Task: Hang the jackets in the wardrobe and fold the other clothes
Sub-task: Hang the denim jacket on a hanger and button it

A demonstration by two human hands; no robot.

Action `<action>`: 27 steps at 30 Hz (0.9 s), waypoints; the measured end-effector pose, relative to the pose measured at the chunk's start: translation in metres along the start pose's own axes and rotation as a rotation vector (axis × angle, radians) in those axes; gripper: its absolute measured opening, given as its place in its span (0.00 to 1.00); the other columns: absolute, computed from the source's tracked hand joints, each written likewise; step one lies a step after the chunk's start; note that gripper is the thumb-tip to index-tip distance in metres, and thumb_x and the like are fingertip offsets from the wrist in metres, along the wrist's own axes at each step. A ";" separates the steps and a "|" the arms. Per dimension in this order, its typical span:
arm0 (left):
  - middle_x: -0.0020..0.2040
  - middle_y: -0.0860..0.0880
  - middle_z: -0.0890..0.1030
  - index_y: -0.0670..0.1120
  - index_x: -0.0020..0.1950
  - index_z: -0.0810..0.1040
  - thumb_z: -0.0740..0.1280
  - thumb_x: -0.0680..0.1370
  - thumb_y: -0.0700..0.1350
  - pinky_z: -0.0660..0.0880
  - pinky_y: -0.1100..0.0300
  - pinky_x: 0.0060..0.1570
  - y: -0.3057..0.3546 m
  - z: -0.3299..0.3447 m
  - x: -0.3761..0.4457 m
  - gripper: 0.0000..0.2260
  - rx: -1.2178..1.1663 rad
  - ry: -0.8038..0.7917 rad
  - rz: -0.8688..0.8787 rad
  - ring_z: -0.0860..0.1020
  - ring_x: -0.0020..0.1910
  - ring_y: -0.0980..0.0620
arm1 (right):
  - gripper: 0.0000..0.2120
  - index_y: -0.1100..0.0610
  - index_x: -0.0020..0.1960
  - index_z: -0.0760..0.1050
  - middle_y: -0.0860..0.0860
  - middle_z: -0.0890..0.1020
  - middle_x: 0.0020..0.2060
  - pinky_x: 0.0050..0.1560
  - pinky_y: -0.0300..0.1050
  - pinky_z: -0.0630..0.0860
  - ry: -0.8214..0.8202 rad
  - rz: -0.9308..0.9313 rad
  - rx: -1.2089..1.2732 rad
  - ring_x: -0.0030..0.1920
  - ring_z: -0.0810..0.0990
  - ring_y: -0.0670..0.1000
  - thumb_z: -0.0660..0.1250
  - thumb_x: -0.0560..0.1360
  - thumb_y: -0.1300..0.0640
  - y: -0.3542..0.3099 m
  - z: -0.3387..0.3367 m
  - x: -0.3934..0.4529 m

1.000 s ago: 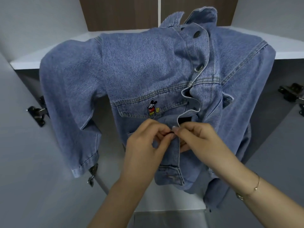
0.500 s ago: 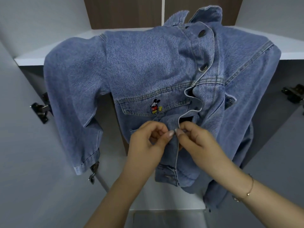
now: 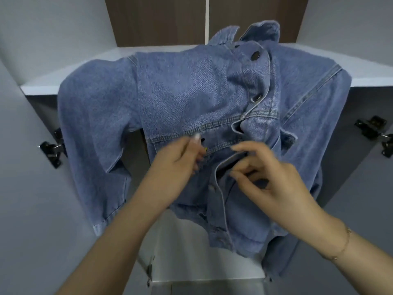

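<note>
The blue denim jacket (image 3: 191,92) hangs before the white shelf edge (image 3: 85,67), between black metal hinges (image 3: 52,149). Left hand (image 3: 178,160) and right hand (image 3: 274,179) are loosely curled at its front, and whether they grip it I cannot tell.

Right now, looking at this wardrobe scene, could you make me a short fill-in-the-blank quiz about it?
1. The jacket hanging in the wardrobe is made of blue ____.
2. The thin bracelet is worn on the person's ____ wrist.
3. Near the collar, two dark round ____ sit along the jacket's front edge.
4. Both hands, the left hand and right hand, work at the jacket's ____ opening.

Missing words: denim; right; buttons; front
</note>
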State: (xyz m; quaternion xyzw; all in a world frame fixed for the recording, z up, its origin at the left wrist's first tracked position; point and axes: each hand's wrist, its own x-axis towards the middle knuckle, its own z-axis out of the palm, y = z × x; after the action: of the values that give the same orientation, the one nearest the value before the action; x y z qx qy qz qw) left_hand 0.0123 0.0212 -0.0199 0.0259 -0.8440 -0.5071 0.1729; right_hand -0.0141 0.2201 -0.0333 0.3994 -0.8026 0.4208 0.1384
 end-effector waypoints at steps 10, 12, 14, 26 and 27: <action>0.60 0.51 0.76 0.50 0.60 0.76 0.59 0.82 0.51 0.60 0.54 0.59 0.055 -0.039 0.143 0.11 0.626 0.231 0.479 0.70 0.63 0.48 | 0.07 0.57 0.54 0.78 0.49 0.76 0.60 0.58 0.49 0.74 0.168 -0.132 -0.089 0.62 0.75 0.46 0.67 0.77 0.65 0.001 -0.071 0.106; 0.60 0.51 0.76 0.51 0.59 0.76 0.56 0.82 0.53 0.60 0.51 0.59 0.057 -0.039 0.163 0.12 0.667 0.220 0.447 0.70 0.63 0.47 | 0.07 0.55 0.53 0.78 0.47 0.76 0.61 0.60 0.42 0.71 0.216 -0.148 -0.192 0.62 0.73 0.46 0.67 0.77 0.63 0.011 -0.080 0.124; 0.63 0.50 0.75 0.53 0.61 0.74 0.54 0.82 0.57 0.59 0.49 0.60 0.062 -0.038 0.184 0.15 0.725 0.197 0.370 0.68 0.65 0.47 | 0.06 0.55 0.54 0.78 0.47 0.75 0.61 0.65 0.32 0.62 0.235 -0.170 -0.348 0.64 0.71 0.46 0.68 0.77 0.60 0.020 -0.089 0.142; 0.52 0.44 0.80 0.41 0.54 0.78 0.67 0.76 0.62 0.72 0.56 0.48 0.070 -0.031 0.277 0.23 0.749 -0.159 0.102 0.77 0.50 0.46 | 0.26 0.53 0.70 0.67 0.51 0.72 0.64 0.65 0.39 0.65 0.020 0.128 -0.341 0.66 0.70 0.49 0.71 0.75 0.53 0.081 -0.132 0.236; 0.49 0.45 0.80 0.41 0.51 0.78 0.69 0.75 0.60 0.71 0.56 0.44 0.068 -0.033 0.277 0.21 0.740 -0.143 0.122 0.77 0.48 0.47 | 0.20 0.55 0.66 0.72 0.51 0.76 0.60 0.62 0.39 0.68 0.009 0.095 -0.347 0.62 0.74 0.49 0.71 0.75 0.54 0.085 -0.130 0.236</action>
State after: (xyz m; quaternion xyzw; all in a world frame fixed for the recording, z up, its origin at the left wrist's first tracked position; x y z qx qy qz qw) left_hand -0.2279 -0.0348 0.1265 0.0010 -0.9800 -0.1571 0.1223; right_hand -0.2450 0.2260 0.1291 0.3292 -0.8805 0.2838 0.1889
